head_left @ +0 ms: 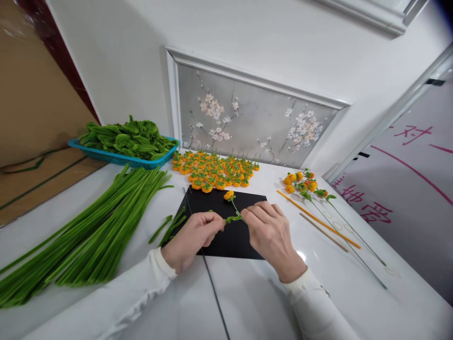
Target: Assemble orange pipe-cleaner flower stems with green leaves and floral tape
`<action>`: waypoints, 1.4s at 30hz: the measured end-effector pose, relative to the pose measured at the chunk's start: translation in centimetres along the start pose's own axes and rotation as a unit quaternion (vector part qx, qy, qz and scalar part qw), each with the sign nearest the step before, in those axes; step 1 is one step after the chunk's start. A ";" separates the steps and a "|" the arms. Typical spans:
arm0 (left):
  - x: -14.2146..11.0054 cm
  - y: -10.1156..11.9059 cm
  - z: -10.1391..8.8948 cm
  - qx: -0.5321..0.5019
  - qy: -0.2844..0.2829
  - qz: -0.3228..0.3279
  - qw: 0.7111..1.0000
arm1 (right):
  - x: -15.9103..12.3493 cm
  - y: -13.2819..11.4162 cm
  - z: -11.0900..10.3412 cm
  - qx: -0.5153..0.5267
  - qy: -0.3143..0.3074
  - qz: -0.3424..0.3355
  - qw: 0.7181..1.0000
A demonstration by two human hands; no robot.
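Observation:
Over a black mat (233, 241), my left hand (198, 231) is closed in a pinch on one end of a short green pipe-cleaner piece (232, 219). My right hand (269, 231) is closed at the piece's other end, by the stem of a small orange pipe-cleaner flower (229, 195). The flower head stands just beyond the fingertips. What the right fingertips grip is partly hidden. A long thin dark wire (214, 288) runs past my left hand toward the near edge of the view. Short green pipe-cleaner pieces (166, 229) lie left of that hand.
Long green pipe cleaners (95, 231) spread across the left. Behind them sits a blue basket (141, 163) of green leaf shapes. Several orange flower heads (215, 172) fill the back. On the right lie finished flower sprays (300, 182), an orange pipe cleaner (318, 219) and a thin stick (323, 231).

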State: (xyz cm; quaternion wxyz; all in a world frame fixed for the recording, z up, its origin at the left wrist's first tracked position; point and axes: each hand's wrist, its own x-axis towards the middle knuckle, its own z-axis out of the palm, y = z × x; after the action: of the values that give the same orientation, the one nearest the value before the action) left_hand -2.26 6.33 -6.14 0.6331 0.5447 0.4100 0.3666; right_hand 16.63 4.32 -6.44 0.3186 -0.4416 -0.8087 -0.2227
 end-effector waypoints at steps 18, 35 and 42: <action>0.6 -1.3 0.8 0.307 0.006 0.203 0.930 | 0.1 1.6 -0.9 -0.033 0.002 0.103 0.994; -0.1 0.2 0.4 0.295 0.072 0.284 0.910 | 0.3 0.1 -0.4 0.193 -0.048 0.145 0.969; 0.4 0.0 -0.9 0.306 0.018 0.275 0.911 | 0.0 0.4 -0.3 0.494 -0.157 0.246 0.819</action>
State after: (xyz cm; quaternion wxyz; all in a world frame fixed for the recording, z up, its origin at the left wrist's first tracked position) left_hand -2.91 7.06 -6.29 0.3021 0.7960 0.3471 0.3932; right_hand 17.11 4.33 -6.17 0.4067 -0.4388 -0.7136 0.3646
